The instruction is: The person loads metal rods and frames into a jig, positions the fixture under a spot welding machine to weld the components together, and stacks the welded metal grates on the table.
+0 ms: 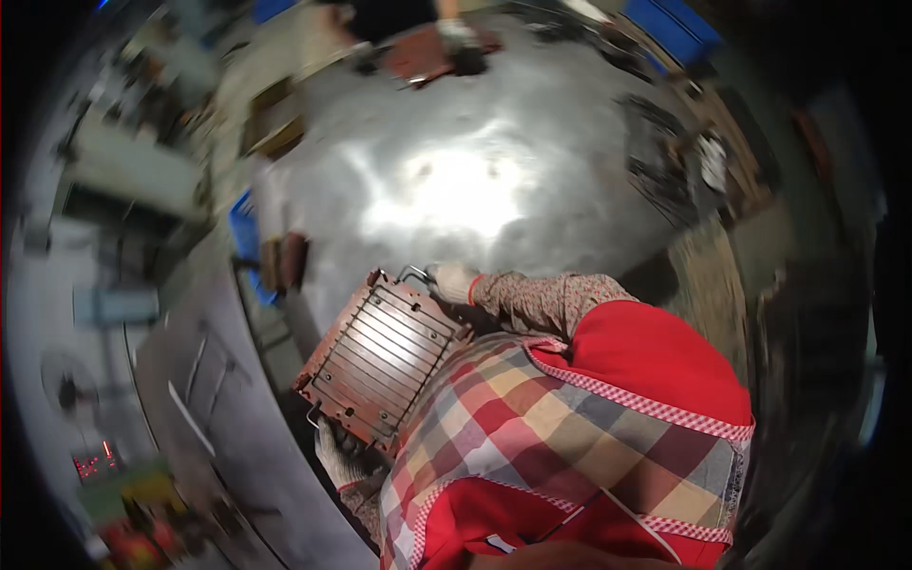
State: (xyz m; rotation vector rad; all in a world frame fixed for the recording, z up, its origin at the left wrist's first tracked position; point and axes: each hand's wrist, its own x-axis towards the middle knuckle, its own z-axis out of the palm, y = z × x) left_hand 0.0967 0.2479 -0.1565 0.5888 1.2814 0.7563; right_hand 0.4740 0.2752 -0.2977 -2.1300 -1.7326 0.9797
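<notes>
A reddish-brown rectangular metal plate (pixel 385 356) is held tilted against the front of my checked apron. Dark parallel lines run across its shiny face, small bolts dot it, and bent wire handles stick out at two opposite ends. My right hand (pixel 454 283), in a pale knitted glove, is closed at the upper wire handle (pixel 411 274). At the lower end my left hand (pixel 340 458), gloved too, grips the plate by its edge near the other handle; some of its fingers are hidden beneath.
A broad shiny metal table (pixel 560 228) lies ahead. Across it, another person's gloved hand (pixel 459 36) is at a similar reddish plate (pixel 418 55). Dark wire pieces (pixel 655 157) lie at the right. A blue bin (pixel 245 237) and brownish blocks (pixel 285 261) sit at the left edge.
</notes>
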